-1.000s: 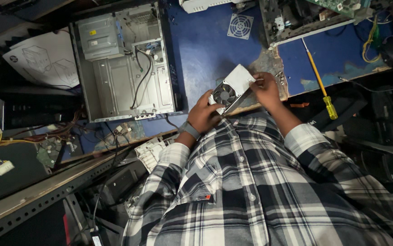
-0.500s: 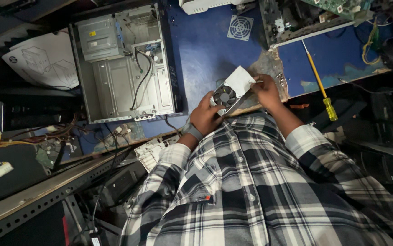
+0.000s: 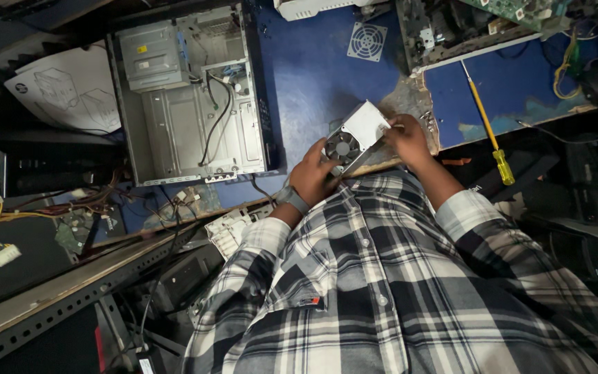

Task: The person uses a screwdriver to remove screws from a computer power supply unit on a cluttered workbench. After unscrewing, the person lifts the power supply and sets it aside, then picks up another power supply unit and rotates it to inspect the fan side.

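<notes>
A grey metal power supply box [image 3: 361, 131] with a round black fan on its near face is held above the blue bench [image 3: 313, 76], close to my chest. My left hand [image 3: 313, 176] grips its fan end from the left. My right hand [image 3: 406, 138] holds its right side, fingers wrapped over the top edge. An open desktop computer case [image 3: 188, 104] lies on its side to the left of the box, with loose black cables inside.
A yellow-handled screwdriver [image 3: 486, 128] lies on the bench to the right. A square fan grille [image 3: 366, 41] sits at the back. Circuit boards and wires crowd the top right; a metal rail [image 3: 70, 291] and cables lie at lower left.
Both hands keep hold of the power supply box; it has tilted slightly and shifted a little, with the fan face still toward me.
</notes>
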`<move>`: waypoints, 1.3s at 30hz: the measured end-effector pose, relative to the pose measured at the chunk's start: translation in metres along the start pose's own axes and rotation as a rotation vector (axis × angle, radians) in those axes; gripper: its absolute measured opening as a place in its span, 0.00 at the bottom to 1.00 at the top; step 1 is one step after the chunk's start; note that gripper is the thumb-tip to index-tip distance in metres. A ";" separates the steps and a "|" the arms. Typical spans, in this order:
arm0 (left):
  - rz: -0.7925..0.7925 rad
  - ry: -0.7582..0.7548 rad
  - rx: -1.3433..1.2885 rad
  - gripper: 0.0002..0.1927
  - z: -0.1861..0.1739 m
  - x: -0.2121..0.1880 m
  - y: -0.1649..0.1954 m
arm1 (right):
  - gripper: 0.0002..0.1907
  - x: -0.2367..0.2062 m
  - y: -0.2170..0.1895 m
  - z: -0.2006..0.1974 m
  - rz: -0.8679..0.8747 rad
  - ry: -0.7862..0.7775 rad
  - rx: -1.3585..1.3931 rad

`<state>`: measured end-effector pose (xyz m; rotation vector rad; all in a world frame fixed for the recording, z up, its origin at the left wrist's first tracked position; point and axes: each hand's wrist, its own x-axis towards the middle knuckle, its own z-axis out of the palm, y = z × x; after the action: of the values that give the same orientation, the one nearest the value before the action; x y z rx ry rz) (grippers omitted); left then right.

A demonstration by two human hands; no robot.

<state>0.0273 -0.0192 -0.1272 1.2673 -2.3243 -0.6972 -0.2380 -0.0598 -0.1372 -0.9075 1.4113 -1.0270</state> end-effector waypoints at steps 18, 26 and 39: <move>0.044 -0.059 0.072 0.26 0.000 0.007 -0.013 | 0.16 -0.005 -0.001 0.005 -0.282 0.060 -0.158; 0.002 -0.051 0.004 0.28 0.001 0.010 -0.012 | 0.17 -0.011 -0.006 0.007 -0.311 0.104 -0.344; -0.015 -0.096 -0.199 0.17 0.003 -0.001 -0.020 | 0.13 -0.013 -0.009 0.011 -0.397 0.119 -0.395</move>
<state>0.0390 -0.0273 -0.1413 1.1865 -2.2557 -0.9884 -0.2261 -0.0513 -0.1242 -1.4807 1.6037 -1.1256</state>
